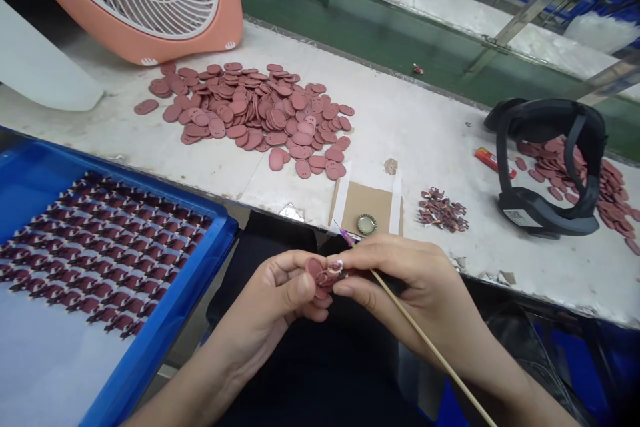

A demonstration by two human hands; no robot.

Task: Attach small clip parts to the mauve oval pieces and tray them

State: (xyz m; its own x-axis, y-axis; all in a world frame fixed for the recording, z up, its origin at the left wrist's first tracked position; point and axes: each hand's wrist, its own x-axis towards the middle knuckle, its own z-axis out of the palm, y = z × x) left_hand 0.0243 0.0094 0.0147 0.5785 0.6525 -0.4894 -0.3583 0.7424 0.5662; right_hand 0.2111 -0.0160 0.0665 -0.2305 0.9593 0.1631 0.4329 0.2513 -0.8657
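White workbench [425,127] edge lies ahead of both hands. Left hand [275,287] and right hand [405,273] are together, fingertips clamped on a small reddish-pink oval piece [320,273]; the right hand also grips a thin wooden stick [430,347]. Blue plastic tray [165,280], at left, holds rows of dark-red shaped pieces [100,253].

The left hand [280,293] pinches a small pink piece [323,273] close to the right hand [400,273], which grips a long wooden stick [425,340] with a purple tip. Farther off, a bottle cap [367,224] lies on a cardboard patch [367,207], a heap of oval pink pieces [250,113] spreads far left, and a blue tray [165,213] of ranked pieces sits left.
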